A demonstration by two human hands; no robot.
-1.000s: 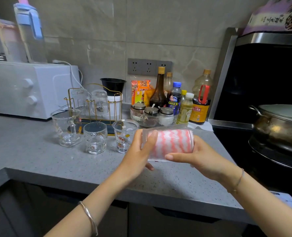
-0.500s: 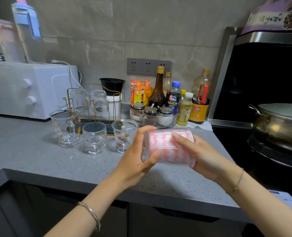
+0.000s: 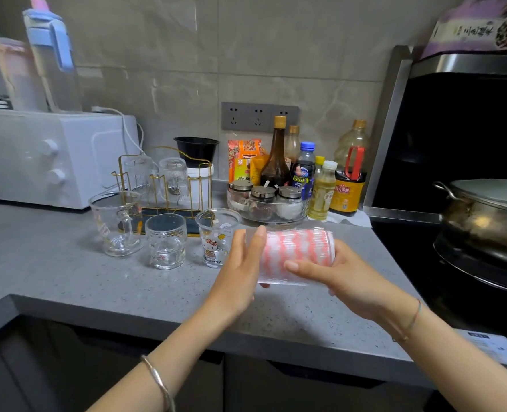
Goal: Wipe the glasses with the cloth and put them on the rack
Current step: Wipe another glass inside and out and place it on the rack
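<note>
A ribbed clear glass (image 3: 298, 279) lies on its side between both hands, above the counter's front part. A pink-and-white striped cloth (image 3: 294, 249) fills its inside. My left hand (image 3: 240, 272) cups the glass's left end. My right hand (image 3: 341, 278) grips its right end from below. Three more glasses stand on the counter to the left: a handled mug (image 3: 117, 223), a short tumbler (image 3: 165, 240) and a cup with a cartoon cat (image 3: 216, 236). Behind them a gold wire rack (image 3: 160, 181) holds two glasses upside down.
A white oven (image 3: 50, 157) stands at the back left of the grey counter (image 3: 68, 281). Sauce bottles (image 3: 277, 154) and a bowl of spice jars (image 3: 267, 203) crowd the back middle. To the right a lidded metal pot (image 3: 490, 215) sits on the black stove.
The glass has been turned in my hands over the cloth inside it: my right fingers went over its top, then back underneath. The other glasses have not moved.
</note>
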